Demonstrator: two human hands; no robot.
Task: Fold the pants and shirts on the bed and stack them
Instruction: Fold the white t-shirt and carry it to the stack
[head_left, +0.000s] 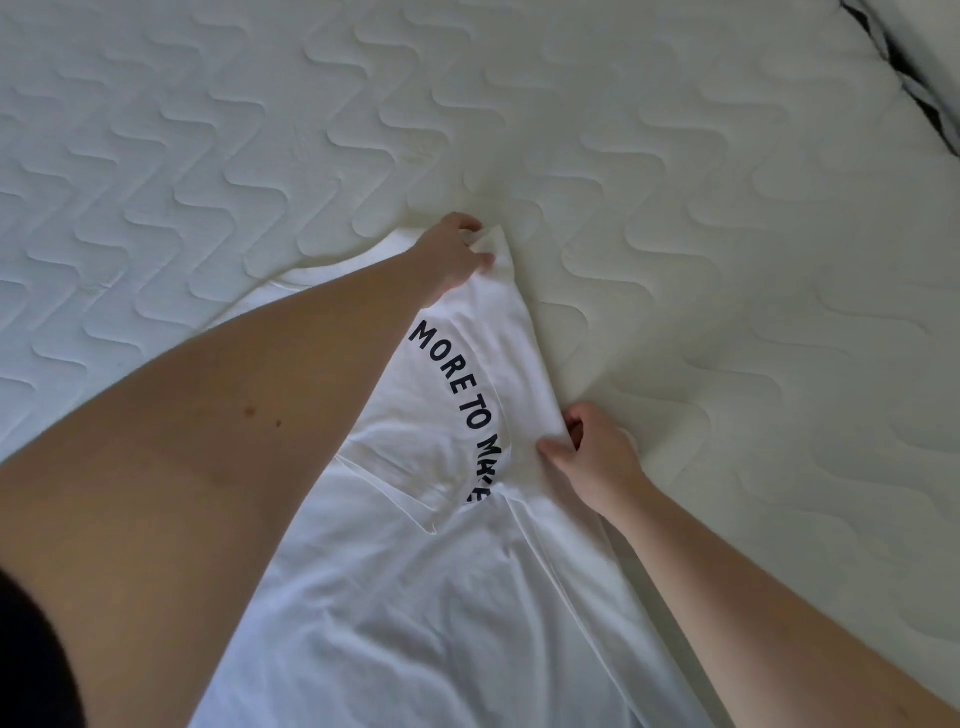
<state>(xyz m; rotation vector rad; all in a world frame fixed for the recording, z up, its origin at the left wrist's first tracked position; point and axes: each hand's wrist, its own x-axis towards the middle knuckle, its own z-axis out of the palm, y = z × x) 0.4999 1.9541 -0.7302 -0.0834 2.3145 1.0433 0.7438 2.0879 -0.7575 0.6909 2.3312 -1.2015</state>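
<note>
While only one white T-shirt (415, 597) shows anywhere on the quilted mattress (727, 260), hard to call the task more than begun. Spread flat over the near half of the mattress, running from the near edge up toward the middle, with curved dark lettering reading "MORE TO MAKE" or close to it. Right side of the shirt lifted into a raised ridge and drawn inward over the print, so looks like a first lengthwise fold, caught midway and not yet laid down. Left hand (449, 254) reaching across to the far end of that ridge, fingers and thumb curled tight round a bunched corner of cloth. Right hand (592, 457) at the near end of the same ridge, thumb and fingers pinching the fabric edge. Both hands therefore narrow and closed on the shirt, neither one free. No folded garment, no stack and no pants visible; may lie outside the view, cannot tell. Still to do, by this reckoning: lay this side down, fold the other side, fold across the length, then the remaining clothes and the stacking. Dark striped edging (904, 67) at the mattress's far right corner.
</note>
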